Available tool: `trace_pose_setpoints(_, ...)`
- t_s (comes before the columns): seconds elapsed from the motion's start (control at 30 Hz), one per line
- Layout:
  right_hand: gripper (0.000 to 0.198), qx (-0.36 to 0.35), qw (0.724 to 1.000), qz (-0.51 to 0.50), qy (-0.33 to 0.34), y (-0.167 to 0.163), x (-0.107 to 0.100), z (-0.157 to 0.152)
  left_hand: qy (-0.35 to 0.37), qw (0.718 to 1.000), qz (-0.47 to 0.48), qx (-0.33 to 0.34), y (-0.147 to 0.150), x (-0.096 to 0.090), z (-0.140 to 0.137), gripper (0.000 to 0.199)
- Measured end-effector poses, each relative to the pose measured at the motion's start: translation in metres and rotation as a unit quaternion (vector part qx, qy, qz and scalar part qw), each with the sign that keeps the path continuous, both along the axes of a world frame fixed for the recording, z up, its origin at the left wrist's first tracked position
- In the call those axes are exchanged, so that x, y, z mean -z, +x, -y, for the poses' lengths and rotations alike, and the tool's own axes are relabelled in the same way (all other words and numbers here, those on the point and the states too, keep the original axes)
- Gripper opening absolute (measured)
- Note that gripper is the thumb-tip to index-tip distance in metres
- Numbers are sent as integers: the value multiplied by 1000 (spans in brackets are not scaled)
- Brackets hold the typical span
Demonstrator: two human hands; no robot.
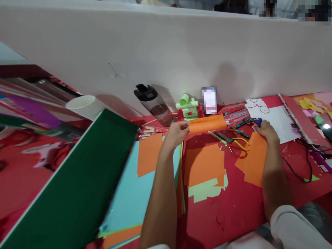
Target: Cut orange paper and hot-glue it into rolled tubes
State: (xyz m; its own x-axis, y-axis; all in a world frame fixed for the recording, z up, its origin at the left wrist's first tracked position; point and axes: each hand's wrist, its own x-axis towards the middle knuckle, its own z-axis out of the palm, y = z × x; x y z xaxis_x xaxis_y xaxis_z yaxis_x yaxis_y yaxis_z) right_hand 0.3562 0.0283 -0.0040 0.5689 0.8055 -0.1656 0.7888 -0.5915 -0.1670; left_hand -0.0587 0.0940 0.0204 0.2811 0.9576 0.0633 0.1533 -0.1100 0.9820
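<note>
Left hand (pixel 177 133) pinches orange paper roll (pixel 207 123); right hand (pixel 267 132), outstretched, closes on glue gun (pixel 252 121)

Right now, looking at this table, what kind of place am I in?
Probably a paper-craft workstation. Cut orange paper sheets cover the red table, scissors lie nearby, and your left hand holds a rolled orange paper.

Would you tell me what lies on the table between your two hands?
In the head view, between the left hand and right hand lie scissors, pens and a flat orange sheet.
</note>
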Motion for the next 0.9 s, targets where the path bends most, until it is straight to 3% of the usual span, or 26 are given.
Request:
trace_pose_setpoints(0.23,64,-6,999,-21,29,5,-1,5,4,1000,6,26,3,-4,3,31)
trace_pose_setpoints(0.4,63,-21,982,-95,163,1,-29,11,2,999,11,40,5,-10,7,30)
trace_pose_setpoints(0.5,58,-129,925,-256,249,-19,-53,14,0,999,22,44,8,-10,9,29)
trace_pose_setpoints(0.6,58,-249,858,-382,236,-47,-67,13,-2,998,39,49,12,-10,9,29)
trace_pose_setpoints(0.77,61,-333,810,-446,183,-81,-67,4,13,997,59,52,17,-8,10,25)
trace_pose_setpoints(0.9,58,-362,789,-451,205,-93,-67,1,40,996,63,44,16,-4,10,18)
